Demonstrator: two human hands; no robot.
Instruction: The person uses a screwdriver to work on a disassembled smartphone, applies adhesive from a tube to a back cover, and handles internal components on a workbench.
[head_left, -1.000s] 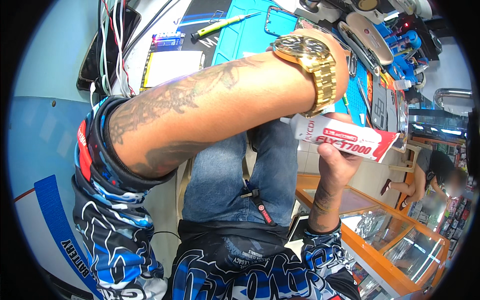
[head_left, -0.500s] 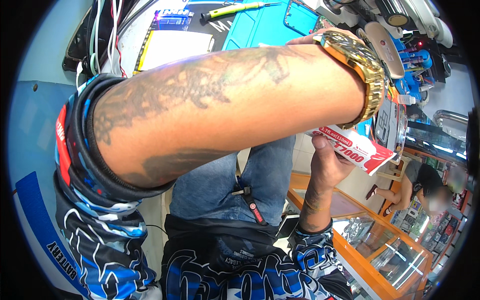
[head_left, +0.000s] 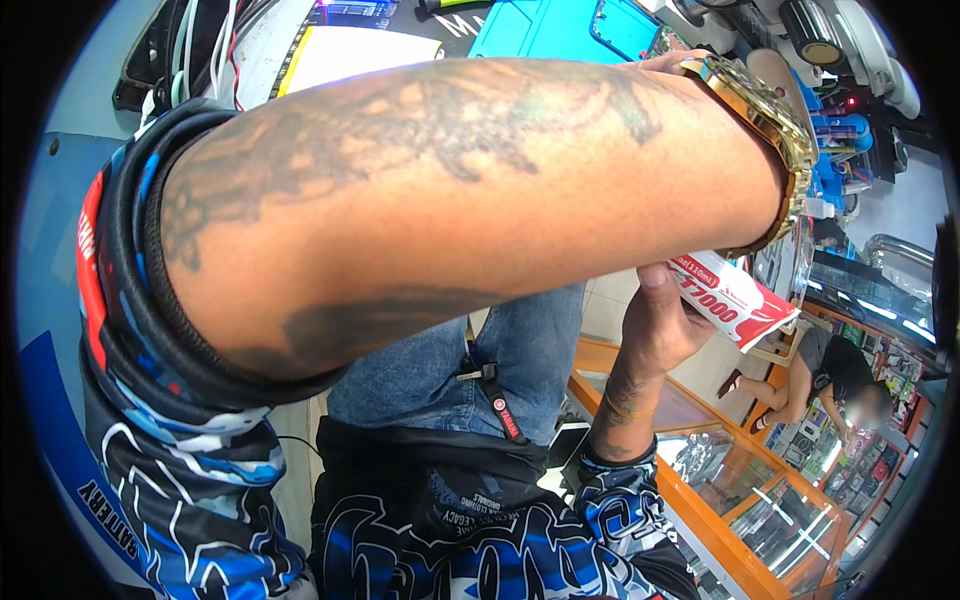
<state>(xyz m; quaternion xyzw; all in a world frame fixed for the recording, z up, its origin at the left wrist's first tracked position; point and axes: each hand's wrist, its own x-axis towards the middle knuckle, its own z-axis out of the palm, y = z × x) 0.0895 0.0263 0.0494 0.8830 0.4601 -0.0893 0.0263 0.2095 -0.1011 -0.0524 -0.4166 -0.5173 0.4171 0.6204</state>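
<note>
My left forearm crosses the view from left to right, with a gold watch [head_left: 765, 120] on its wrist. Beyond the watch only a sliver of my left hand [head_left: 668, 64] shows, and its fingers are hidden behind the arm. Below that wrist my right hand [head_left: 660, 325] grips a white and red squeeze tube [head_left: 735, 300], thumb on its near side. The tube slants, its flat end pointing down to the right, and its other end disappears behind the left forearm.
A turquoise work mat [head_left: 545, 35] and a white pad [head_left: 350, 55] lie on the bench behind the arm. Microscope-like equipment [head_left: 815, 35] stands at the upper right. An orange-framed glass display case [head_left: 740, 490] is at the lower right, with a person [head_left: 850, 380] beyond it.
My left forearm and wrist have shifted to the right and now cover more of the tube. My right hand keeps its hold on the tube. The view has shifted slightly.
</note>
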